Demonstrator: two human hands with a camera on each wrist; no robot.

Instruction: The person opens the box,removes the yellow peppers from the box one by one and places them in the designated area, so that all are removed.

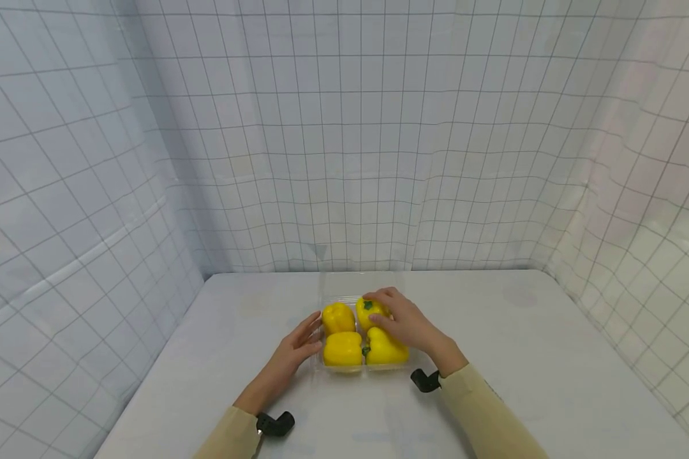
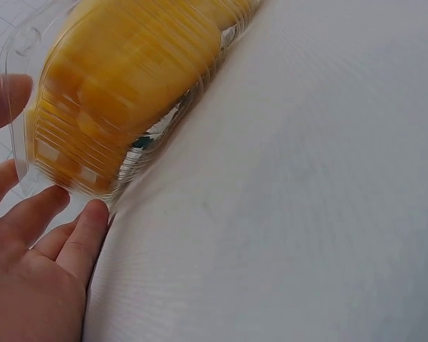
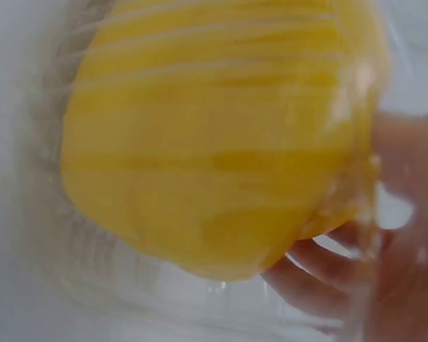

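A clear plastic container (image 1: 344, 369) sits on the table with several yellow bell peppers in it, two to a row. My right hand (image 1: 404, 320) reaches over the right side and holds the back-right yellow bell pepper (image 1: 365, 319), thumb in front and fingers behind. Nearest that wrist is the front-right pepper (image 1: 389, 349), seen through the wall in the right wrist view. My left hand (image 1: 293, 349) is at the container's left side, fingers loosely spread; in the left wrist view fingertips (image 2: 94, 214) touch or nearly touch the ribbed wall. Back-left (image 1: 338, 317) and front-left (image 1: 342, 348) peppers lie beside it.
The container's clear lid (image 1: 362, 280) is raised behind the peppers, faint against the background. A white table (image 1: 235, 319) spreads around it. White gridded sheets (image 1: 344, 159) stand at the back and on both sides.
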